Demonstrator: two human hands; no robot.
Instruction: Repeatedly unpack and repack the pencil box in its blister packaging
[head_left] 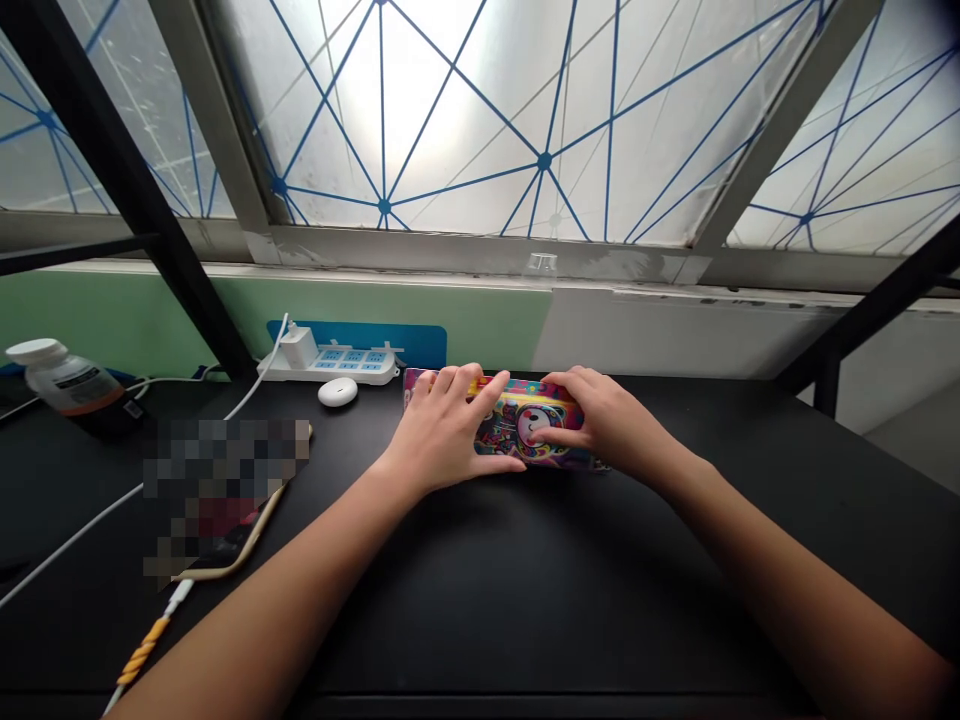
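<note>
A long, flat, brightly coloured printed case [537, 425] with a round white cartoon face lies at the back of the black desk. My left hand [442, 425] grips its left part, with the fingers over the top and the thumb along the near edge. My right hand [611, 420] holds the right end between thumb and fingers, the thumb resting beside the cartoon face. Both palms hide parts of the case, and its left end shows only as a patterned strip beyond my left fingers.
A white round-edged earbud case [337, 392] sits left of my hands, before a white power strip [345, 362]. Left of my forearm lies a pixelated device [259, 540] with a cable. A capped bottle [71, 385] stands far left. Black frame bars [142, 190] rise at the sides.
</note>
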